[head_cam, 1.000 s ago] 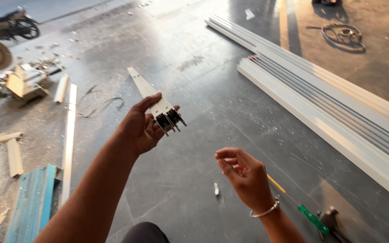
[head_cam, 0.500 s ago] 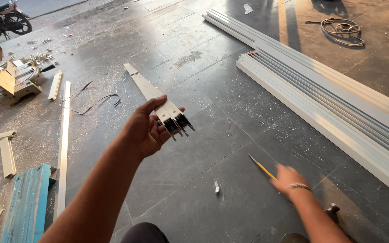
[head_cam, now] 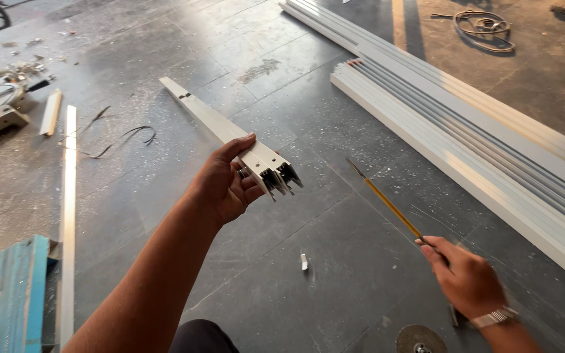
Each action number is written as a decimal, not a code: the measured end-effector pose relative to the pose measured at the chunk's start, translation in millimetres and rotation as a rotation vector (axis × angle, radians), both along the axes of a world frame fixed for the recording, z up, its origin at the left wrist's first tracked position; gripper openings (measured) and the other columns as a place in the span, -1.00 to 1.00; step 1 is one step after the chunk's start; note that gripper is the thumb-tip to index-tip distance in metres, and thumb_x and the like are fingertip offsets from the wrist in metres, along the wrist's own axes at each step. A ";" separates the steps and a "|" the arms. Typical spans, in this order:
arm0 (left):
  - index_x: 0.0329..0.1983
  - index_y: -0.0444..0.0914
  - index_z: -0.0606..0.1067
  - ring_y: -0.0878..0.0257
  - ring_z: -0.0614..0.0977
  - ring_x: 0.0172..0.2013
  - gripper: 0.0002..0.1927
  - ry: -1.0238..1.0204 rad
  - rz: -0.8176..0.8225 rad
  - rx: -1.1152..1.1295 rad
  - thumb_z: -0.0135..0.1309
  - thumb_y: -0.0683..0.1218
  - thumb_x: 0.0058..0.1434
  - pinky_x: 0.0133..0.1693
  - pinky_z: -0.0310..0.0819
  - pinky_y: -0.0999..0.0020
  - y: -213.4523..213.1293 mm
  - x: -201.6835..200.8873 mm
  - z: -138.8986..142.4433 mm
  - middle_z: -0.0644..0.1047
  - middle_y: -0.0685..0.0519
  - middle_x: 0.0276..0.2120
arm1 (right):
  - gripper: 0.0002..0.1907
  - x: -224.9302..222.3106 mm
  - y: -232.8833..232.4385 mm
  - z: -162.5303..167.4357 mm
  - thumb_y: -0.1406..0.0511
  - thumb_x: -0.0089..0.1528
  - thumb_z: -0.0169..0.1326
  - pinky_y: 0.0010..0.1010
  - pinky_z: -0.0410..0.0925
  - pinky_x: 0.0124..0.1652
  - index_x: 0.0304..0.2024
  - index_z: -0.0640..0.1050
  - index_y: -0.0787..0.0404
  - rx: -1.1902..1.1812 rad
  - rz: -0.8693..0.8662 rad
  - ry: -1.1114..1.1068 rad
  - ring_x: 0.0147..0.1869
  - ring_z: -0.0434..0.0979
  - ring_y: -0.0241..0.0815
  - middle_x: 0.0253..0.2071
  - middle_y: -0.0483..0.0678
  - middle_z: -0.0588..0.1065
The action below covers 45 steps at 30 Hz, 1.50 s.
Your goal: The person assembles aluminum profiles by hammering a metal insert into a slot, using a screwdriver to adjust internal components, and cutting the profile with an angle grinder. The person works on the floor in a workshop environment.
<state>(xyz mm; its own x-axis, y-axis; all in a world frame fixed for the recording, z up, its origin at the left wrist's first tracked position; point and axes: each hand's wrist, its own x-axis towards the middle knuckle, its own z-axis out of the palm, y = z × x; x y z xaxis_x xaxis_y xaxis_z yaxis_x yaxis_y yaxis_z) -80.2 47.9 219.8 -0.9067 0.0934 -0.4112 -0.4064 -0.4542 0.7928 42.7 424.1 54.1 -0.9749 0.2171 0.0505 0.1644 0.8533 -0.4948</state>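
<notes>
1. Two bare hands are in my view: my left hand (head_cam: 225,185) is wrapped around the near end of a long cream-white aluminium channel section (head_cam: 229,132), thumb on top, fingers curled under it.
2. That section is lifted at my end and slants away to rest its far end on the dark grey tiled floor (head_cam: 335,261).
3. My right hand (head_cam: 467,280), low and to the right of the section, is closed on the handle end of a thin yellow-shafted rod-like tool (head_cam: 387,204), whose dark tip points up and away towards the section.
4. Right of the section lies a stack of long white profiles (head_cam: 492,163), well apart from it.
5. Below the section's near end, a small white scrap piece (head_cam: 304,262) lies on the floor.
6. Left of the section lies a narrow white strip (head_cam: 68,216), beside a blue-painted board (head_cam: 14,287).
</notes>
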 end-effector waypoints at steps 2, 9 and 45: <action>0.20 -0.52 0.20 0.07 0.74 -0.31 -0.31 -0.012 0.021 -0.028 0.13 0.04 0.21 -0.24 0.64 0.22 6.3 -3.3 -4.8 0.55 -0.22 -0.21 | -0.70 32.3 11.0 32.6 0.17 0.31 0.08 -0.29 0.52 -0.39 0.06 0.61 0.06 -0.164 0.038 0.028 -0.40 0.64 -0.15 -0.44 -0.03 0.61; 0.21 -0.54 0.16 0.04 0.75 -0.24 -0.27 -0.015 0.039 -0.087 0.13 0.06 0.20 -0.20 0.63 0.22 25.5 -13.2 -18.3 0.51 -0.25 -0.15 | -0.51 98.2 18.8 114.4 0.09 0.26 0.05 -0.59 0.47 -0.34 0.27 0.52 -0.34 0.373 0.213 -0.060 -0.37 0.65 -0.54 -0.29 -0.40 0.67; 0.15 -0.43 0.31 -0.06 0.73 -0.18 -0.40 -0.154 -0.054 -0.067 0.15 -0.01 0.13 -0.13 0.67 0.03 59.0 12.5 -156.7 0.57 -0.27 -0.11 | -0.41 84.8 -9.4 103.7 0.35 0.24 -0.02 -0.49 0.50 -0.52 0.34 0.42 -0.10 0.395 0.410 -0.256 -0.50 0.60 -0.28 -0.24 -0.22 0.57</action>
